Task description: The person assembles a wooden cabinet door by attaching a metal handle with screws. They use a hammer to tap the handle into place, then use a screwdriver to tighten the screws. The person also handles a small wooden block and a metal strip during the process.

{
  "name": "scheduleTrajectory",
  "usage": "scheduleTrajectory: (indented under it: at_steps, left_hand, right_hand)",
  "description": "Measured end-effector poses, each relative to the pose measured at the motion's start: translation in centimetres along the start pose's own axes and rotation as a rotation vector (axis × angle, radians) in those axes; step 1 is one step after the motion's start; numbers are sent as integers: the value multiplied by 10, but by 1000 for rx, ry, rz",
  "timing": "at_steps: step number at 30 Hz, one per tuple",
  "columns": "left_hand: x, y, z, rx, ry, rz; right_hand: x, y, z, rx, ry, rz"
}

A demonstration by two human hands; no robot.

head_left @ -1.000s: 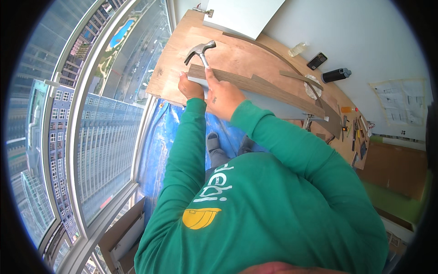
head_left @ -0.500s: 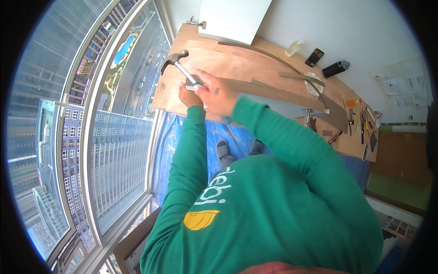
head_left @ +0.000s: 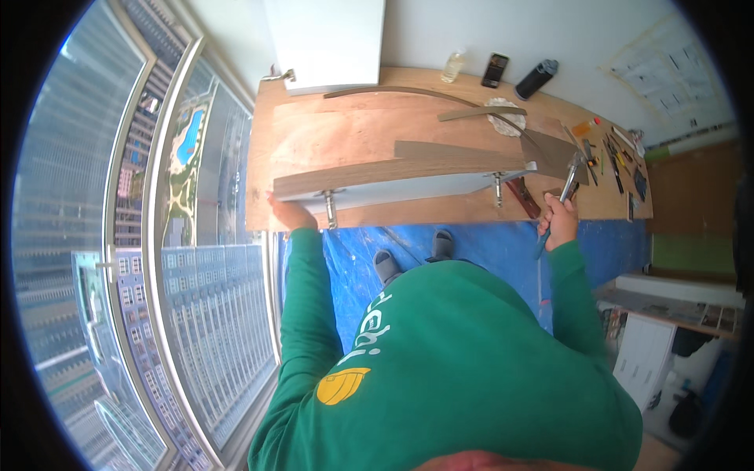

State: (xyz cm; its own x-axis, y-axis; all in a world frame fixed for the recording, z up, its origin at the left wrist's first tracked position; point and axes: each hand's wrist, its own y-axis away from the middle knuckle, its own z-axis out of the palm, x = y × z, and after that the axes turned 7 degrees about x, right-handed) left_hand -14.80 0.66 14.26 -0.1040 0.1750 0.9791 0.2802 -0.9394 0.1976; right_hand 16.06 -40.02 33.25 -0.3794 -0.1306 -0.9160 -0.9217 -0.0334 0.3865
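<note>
A long cabinet door (head_left: 408, 188) with a white face and a wood-grain strip along its upper edge stands on its edge near the front of the wooden worktop. Two metal hinges stick out from its white face, a left hinge (head_left: 330, 209) and a right hinge (head_left: 498, 189). My left hand (head_left: 294, 213) grips the door's left end, its fingers partly hidden. In my right hand (head_left: 560, 222) is a claw hammer (head_left: 569, 179), held by its handle with the head up, just beyond the door's right end.
On the worktop (head_left: 353, 125) lie curved brown strips (head_left: 408, 92), a flat brown piece (head_left: 554, 153) and several hand tools (head_left: 616, 161). A clear bottle (head_left: 452, 67), a phone (head_left: 494, 70) and a black flask (head_left: 537, 79) line the wall. Blue sheeting (head_left: 503, 263) covers the floor.
My right hand has carried the hammer from the door's left end across to its right end. My left hand stays at the left end. The view has shifted to the right.
</note>
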Motion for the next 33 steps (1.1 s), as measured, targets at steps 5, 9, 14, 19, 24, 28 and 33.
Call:
scheduleTrajectory:
  at_steps: [5, 9, 14, 19, 24, 28, 33]
  left_hand:
    - [41, 35, -5, -85, 372, -26]
    - [45, 45, -18, -171, 410, 3]
    - [54, 47, -16, -226, 183, 124]
    - [61, 53, -14, -129, -35, 208]
    - [62, 46, -11, -79, -108, 295]
    - [67, 48, -2, -20, -208, 344]
    - [75, 36, -9, 61, -378, 257]
  right_hand:
    - [41, -25, -40, 132, -101, 95]
    - [63, -37, -55, 155, -80, 136]
    - [87, -54, -64, 149, -86, 212]
    - [106, -74, -80, 141, -47, 252]
    - [118, -112, -103, 192, -26, 244]
    - [126, -159, -135, 257, -25, 213]
    - [153, -268, -206, 360, 50, 126]
